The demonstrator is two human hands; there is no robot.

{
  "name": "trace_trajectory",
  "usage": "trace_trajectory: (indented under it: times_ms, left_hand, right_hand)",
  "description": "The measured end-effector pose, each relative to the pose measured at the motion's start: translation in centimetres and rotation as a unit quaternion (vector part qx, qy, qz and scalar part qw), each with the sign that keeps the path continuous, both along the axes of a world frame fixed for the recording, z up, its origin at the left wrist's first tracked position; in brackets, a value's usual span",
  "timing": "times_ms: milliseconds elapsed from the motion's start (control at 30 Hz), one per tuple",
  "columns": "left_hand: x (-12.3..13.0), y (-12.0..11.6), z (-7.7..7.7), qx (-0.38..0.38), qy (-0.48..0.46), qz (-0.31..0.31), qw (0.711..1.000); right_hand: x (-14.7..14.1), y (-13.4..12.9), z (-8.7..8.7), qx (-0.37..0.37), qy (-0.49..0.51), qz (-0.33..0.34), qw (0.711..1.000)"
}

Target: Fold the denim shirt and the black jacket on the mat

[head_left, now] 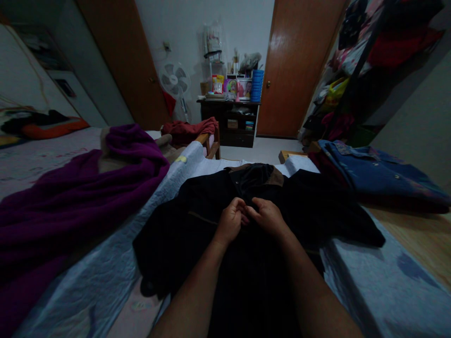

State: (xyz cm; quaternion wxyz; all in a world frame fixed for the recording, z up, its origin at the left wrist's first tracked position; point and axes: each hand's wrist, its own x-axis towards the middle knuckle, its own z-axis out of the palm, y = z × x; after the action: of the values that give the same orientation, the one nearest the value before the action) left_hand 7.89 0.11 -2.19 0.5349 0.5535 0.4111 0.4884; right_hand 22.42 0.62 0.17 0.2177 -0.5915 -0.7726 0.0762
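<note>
A black jacket (197, 211) with a brown collar lies spread out in front of me, its sleeves out to both sides. Just below the collar, my left hand (230, 219) is closed in a pinch on the jacket's front edge. My right hand (268, 217) pinches the same edge from the other side, and the fingertips of both hands nearly meet. A small snap or button shows near the collar opening. What exactly lies between the fingertips is too dark and small to make out.
A purple blanket (88, 197) is heaped on the bed at the left. Folded blue denim clothing (380, 164) lies on a wooden surface (419, 232) at the right. Further back are a white fan (175, 79), a dark cabinet (243, 139) and a wooden door (291, 70).
</note>
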Motion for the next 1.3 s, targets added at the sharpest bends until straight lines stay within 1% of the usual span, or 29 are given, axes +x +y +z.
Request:
trace_trajectory:
  times_ms: [100, 300, 467, 567, 633, 700, 767, 867, 933, 967, 1033, 1100, 1167, 1200, 1233, 1300]
  left_hand:
    - [0.1, -0.1, 0.0, 0.007, 0.000, 0.013, 1.000]
    - [0.2, -0.3, -0.1, 0.037, 0.037, 0.041, 0.998]
    - [0.2, -0.4, -0.2, 0.049, 0.060, 0.051, 0.996]
    - [0.1, -0.5, 0.0, 0.050, 0.074, 0.082, 0.993]
    - [0.0, -0.4, 0.1, 0.069, 0.084, 0.126, 0.986]
    - [-0.1, -0.2, 0.2, 0.086, 0.089, 0.172, 0.977]
    - [-0.3, 0.1, 0.0, 0.077, 0.083, 0.195, 0.974]
    - [-0.5, 0.8, -0.7, 0.023, 0.046, 0.170, 0.984]
    - [-0.5, 1.1, -1.2, -0.006, 0.016, 0.149, 0.989]
    - [-0.4, 1.2, -1.4, -0.016, 0.001, 0.141, 0.990]
    - [-0.4, 1.3, -1.7, -0.028, -0.029, 0.128, 0.991]
    - [-0.4, 1.3, -1.7, -0.030, -0.054, 0.114, 0.992]
    - [-0.4, 1.2, -1.6, -0.025, -0.064, 0.107, 0.992]
    - [-0.4, 1.2, -1.6, -0.021, -0.064, 0.107, 0.992]
    - [-0.4, 1.2, -1.6, -0.018, -0.063, 0.109, 0.992]
    - [-0.3, 1.2, -1.7, -0.017, -0.063, 0.108, 0.992]
  right_hand:
    - [-0.2, -0.1, 0.0, 0.005, -0.003, -0.004, 1.000]
    - [-0.4, -0.2, -0.1, 0.029, -0.002, -0.013, 0.999]
    - [-0.4, -0.2, -0.1, 0.020, -0.005, -0.013, 1.000]
    - [-0.4, -0.3, 0.2, 0.012, -0.007, -0.004, 1.000]
    - [-0.5, -0.4, 0.5, 0.001, -0.008, 0.009, 1.000]
    - [-0.5, -0.7, 0.9, -0.018, -0.009, 0.037, 0.999]
    - [-0.5, -0.9, 1.5, -0.041, -0.001, 0.075, 0.996]
    - [-0.4, -1.1, 2.2, -0.071, 0.042, 0.122, 0.989]
    - [-0.1, -1.1, 2.5, -0.089, 0.094, 0.134, 0.983]
    - [0.0, -1.0, 2.5, -0.097, 0.120, 0.131, 0.979]
    - [0.4, -0.5, 2.3, -0.091, 0.161, 0.101, 0.978]
    - [0.9, 0.5, 1.9, -0.043, 0.182, 0.054, 0.981]
    - [1.3, 1.9, 1.4, 0.014, 0.186, 0.009, 0.982]
    - [1.4, 2.8, 1.2, 0.029, 0.181, -0.008, 0.983]
    - [1.4, 3.7, 1.1, 0.029, 0.172, -0.021, 0.984]
    - [1.2, 5.3, 1.1, 0.002, 0.137, -0.033, 0.990]
